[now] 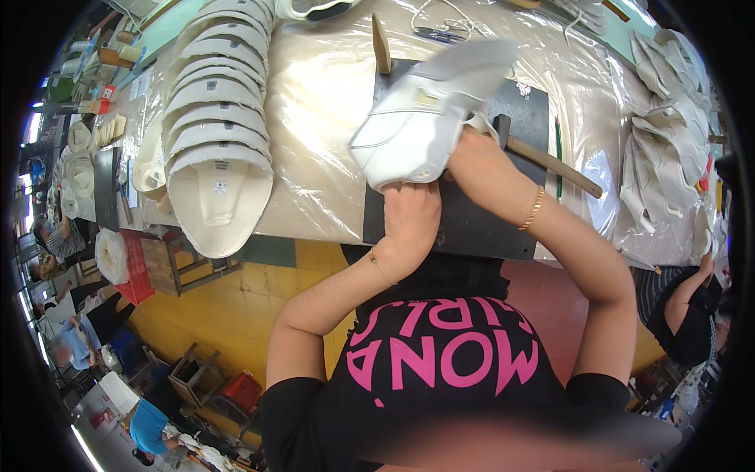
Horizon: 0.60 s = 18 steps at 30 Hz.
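A white shoe upper (403, 141) is held up over a black board (495, 232) on the table, its upper far end blurred by motion. My left hand (411, 219) is closed on its near edge, the fingers partly tucked inside and hidden. On the right side of the upper, my right hand (486, 169) grips it, with most fingertips out of sight behind the material. Just right of that hand lies a hammer (554, 164) with a wooden handle, across the board's edge.
Left stands a long row of nested cream shoe uppers (222, 185). More white uppers (664, 157) pile up on the right. Plastic sheeting (314, 157) covers the table. A wooden handle (381, 46), a green pencil (559, 149) and white cord (448, 16) lie about. Other people work nearby.
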{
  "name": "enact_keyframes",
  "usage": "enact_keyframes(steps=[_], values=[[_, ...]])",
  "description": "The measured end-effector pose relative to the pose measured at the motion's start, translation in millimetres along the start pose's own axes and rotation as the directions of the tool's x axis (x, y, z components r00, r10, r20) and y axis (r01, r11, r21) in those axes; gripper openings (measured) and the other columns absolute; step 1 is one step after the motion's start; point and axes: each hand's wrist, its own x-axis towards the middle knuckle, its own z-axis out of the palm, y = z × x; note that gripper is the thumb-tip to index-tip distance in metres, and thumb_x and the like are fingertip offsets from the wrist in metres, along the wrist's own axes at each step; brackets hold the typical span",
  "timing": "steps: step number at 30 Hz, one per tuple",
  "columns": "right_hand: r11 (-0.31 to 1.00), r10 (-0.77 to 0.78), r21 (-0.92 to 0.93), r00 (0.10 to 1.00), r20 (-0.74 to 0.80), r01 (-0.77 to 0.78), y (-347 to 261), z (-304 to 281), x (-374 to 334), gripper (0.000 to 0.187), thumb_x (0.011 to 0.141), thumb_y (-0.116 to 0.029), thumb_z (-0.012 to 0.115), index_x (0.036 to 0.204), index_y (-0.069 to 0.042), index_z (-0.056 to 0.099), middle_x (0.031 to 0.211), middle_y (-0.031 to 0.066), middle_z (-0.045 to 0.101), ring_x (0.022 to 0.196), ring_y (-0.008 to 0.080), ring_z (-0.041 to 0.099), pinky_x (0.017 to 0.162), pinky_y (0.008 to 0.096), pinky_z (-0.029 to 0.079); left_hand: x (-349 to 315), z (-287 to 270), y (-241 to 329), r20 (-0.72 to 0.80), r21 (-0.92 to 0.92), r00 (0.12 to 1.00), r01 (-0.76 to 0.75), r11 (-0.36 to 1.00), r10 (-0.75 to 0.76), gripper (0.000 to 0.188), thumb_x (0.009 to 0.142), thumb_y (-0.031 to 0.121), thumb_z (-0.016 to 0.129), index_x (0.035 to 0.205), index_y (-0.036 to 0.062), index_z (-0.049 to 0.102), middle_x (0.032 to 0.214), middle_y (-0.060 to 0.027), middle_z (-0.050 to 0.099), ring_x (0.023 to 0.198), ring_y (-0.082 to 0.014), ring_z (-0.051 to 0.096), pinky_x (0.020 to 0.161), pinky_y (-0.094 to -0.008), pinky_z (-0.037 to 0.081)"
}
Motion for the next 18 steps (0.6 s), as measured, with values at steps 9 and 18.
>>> enact_keyframes(steps=[9,18], values=[[0.954,0.295,0.115,0.929,-0.225,-0.276,9,38,-53,0.024,0.075,-0.002,0.064,0.098,0.002,0.070,0.105,0.0201,0.068,0.105,0.0387,0.060,0.089,0.0450,0.049,-15,4,10,0.093,-0.267,0.991,0.115,0.957,-0.093,0.037,0.080,0.016,0.061,0.113,0.0018,0.069,0.110,-0.0157,0.068,0.106,-0.0302,0.062,0.095,-0.0452,0.045],[0.955,0.253,0.261,0.852,-0.458,-0.143,-15,62,-48,0.035,0.076,-0.004,0.081,0.102,-0.001,0.058,0.100,0.0094,0.060,0.082,0.0201,0.056,0.071,0.0322,0.047,-47,8,21,-0.078,-0.082,0.971,0.220,0.972,-0.227,0.064,0.088,0.027,0.058,0.144,-0.0005,0.044,0.145,-0.0203,0.046,0.133,-0.0349,0.043,0.116,-0.0479,0.026]])
